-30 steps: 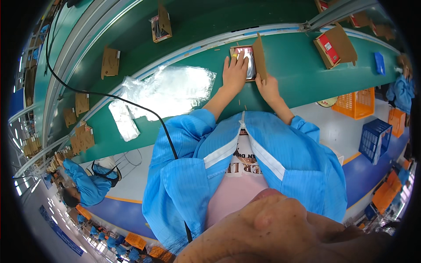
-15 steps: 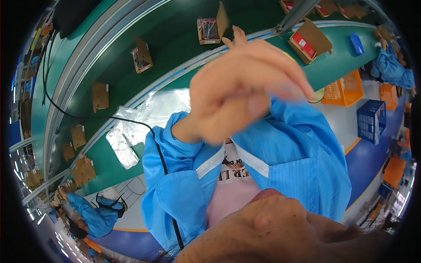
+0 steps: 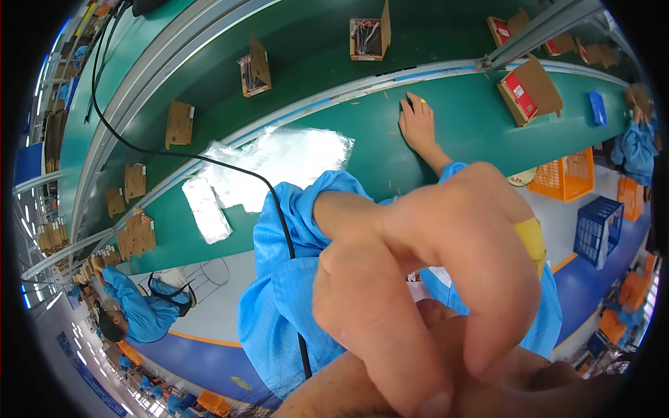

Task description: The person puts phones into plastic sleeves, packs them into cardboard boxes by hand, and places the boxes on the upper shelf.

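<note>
On the near belt [image 3: 474,139], the green conveyor that curves across the top of my view, the work looks different from a second ago. Both hands were together at an open carton then; now they are apart and neither grip holds anything I can make out.

Well below the belt and close to the lens, the left hand [image 3: 432,292] fills the middle of my view. It came up half a second ago and is still raised. Its fingers are curled loosely inward. I see nothing between them, though at this range it is blurred, so I cannot rule out something small.

On the belt, left of centre, a crinkled silver sheet [image 3: 279,160] lies flat where it lay before.

Toward the right end of the belt stands a brown carton [image 3: 526,94] with a red inside, its flap up. It is the nearest box to the hands, near the right hand but not touching it. I cannot tell whether it is the carton they were handling.

Mid-belt, the right hand [image 3: 418,125] rests palm down with fingers spread, the grip open and empty.

Below the belt, a yellow wrap [image 3: 533,240] circles one finger of the raised left hand.

I judge the handling of that carton is over for the moment.
</note>
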Demonstrator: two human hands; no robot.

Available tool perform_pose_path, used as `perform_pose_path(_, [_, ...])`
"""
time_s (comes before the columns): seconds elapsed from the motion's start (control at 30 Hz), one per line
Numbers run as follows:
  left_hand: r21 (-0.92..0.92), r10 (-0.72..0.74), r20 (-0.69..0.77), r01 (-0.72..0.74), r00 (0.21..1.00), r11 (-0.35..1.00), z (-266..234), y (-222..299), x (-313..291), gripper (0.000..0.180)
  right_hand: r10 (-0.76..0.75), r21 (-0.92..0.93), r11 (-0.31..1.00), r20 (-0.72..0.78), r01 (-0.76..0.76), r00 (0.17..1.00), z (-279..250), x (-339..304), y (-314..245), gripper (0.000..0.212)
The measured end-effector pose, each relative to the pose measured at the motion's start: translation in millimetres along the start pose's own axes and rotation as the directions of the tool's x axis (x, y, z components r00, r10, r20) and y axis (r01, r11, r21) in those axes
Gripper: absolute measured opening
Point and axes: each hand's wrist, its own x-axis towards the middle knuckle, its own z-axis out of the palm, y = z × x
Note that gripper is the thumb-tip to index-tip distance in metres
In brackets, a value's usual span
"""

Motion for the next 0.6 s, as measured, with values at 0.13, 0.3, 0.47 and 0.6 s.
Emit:
perform_pose_path(0.13, [0.012,-0.09,-0.077,0.091,0.993,0.996,13.1,4.5,-5.5,0.011,0.021,-0.012,1.0,-0.006,-0.021,1.0,-0.5,-1.1,1.8,0.032])
perform_pose_path(0.3, [-0.027,-0.198,-0.159,0.196,0.967,0.98,35.0,10.7,-13.6,0.022,0.042,-0.028,0.999,0.016,-0.041,0.999,-1.6,-2.6,-2.4,0.033])
perform_pose_path(0.47, [-0.087,-0.315,-0.211,0.303,0.925,0.949,43.7,36.3,-18.3,0.035,0.044,-0.029,0.999,0.006,-0.044,0.999,-6.5,-7.8,7.4,0.032])
perform_pose_path(0.6, [0.311,-0.463,-0.3,0.544,0.834,0.779,61.6,51.4,5.8,0.03,0.077,-0.018,0.997,0.02,-0.077,0.997,-2.1,-6.5,8.6,0.032])
